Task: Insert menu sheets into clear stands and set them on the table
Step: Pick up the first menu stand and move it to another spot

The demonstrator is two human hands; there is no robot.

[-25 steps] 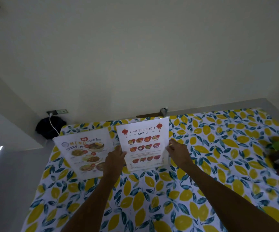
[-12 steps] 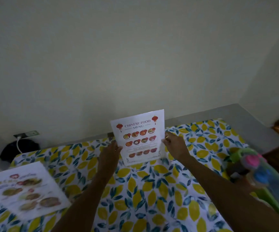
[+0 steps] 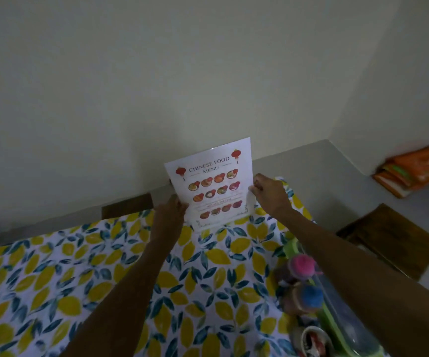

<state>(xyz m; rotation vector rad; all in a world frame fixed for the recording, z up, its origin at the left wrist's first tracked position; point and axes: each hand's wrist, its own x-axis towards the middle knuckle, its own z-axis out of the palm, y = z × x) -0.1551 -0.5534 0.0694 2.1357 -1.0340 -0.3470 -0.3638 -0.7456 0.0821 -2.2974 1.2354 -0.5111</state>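
Tablecloth [image 3: 84, 274] printed with lemons and leaves filled the left of the view, and the second menu that had lain there half a second before was gone from sight, the camera having swung rightward. Further in, the left hand [image 3: 168, 215] gripped the lower left edge of the Chinese food menu stand [image 3: 212, 186], while the right hand [image 3: 270, 194] pinched its right edge between thumb and fingertips. The stand, sheet already inside, stood nearly upright near the far right corner of the table, further toward that corner than a second earlier; whether its base touched the cloth could not be told. By my judgement the placing was close to done, with only the letting go remaining. At the right edge sat a green tray [image 3: 337, 328] holding bottles.
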